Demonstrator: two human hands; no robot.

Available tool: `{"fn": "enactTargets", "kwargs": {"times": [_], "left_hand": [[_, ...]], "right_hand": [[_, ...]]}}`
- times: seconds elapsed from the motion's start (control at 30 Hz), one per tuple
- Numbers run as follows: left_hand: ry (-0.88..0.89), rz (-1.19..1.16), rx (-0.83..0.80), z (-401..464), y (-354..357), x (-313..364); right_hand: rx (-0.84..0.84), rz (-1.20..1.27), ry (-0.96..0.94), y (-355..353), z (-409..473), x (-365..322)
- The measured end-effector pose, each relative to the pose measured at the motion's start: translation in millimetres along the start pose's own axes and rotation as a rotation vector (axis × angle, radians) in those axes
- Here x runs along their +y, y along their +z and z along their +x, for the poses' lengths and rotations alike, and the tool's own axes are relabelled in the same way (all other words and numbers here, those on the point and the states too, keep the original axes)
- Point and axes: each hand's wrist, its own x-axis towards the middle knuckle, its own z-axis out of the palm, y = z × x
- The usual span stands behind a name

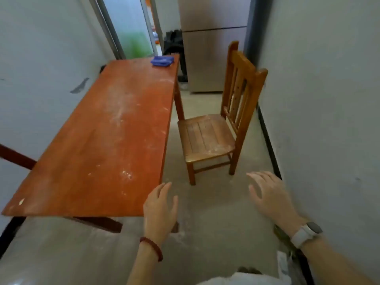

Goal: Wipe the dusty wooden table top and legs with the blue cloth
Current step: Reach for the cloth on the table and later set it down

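Both hands hang empty with fingers spread, the left hand [159,208] by the dusty table [98,145] corner, the right hand [269,196] probably just balancing, since the blue cloth [161,61] lies bunched at the far end.

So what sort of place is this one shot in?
Probably a narrow kitchen or dining corner in a home: a dusty wooden table along the wall, a wooden chair beside it, and a fridge at the far end.
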Motion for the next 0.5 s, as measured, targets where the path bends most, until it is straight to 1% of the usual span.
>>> {"fn": "enactTargets", "kwargs": {"times": [0.03,0.1,0.13,0.27,0.4,0.5], "left_hand": [[0.001,-0.004,-0.054,4.9,10.7,3.0],[0.059,0.000,-0.112,17.1,30.2,16.7],[0.084,0.013,-0.154,25.5,38.4,24.8],[0.186,0.064,-0.228,81.1,62.5,76.3],[0.266,0.138,-0.205,167.8,79.3,142.3],[0.324,0.176,-0.154,236.0,84.9,212.2]], "right_hand": [[0.011,-0.006,0.040,5.7,-2.9,10.5],[0.008,0.006,0.116,9.0,-4.1,30.5],[-0.029,0.012,0.176,7.4,-2.5,38.9],[-0.082,0.019,0.262,-4.9,40.1,81.2],[-0.028,0.073,0.270,-25.7,124.6,132.0],[-0.033,0.068,0.264,-60.2,195.2,173.2]]}}
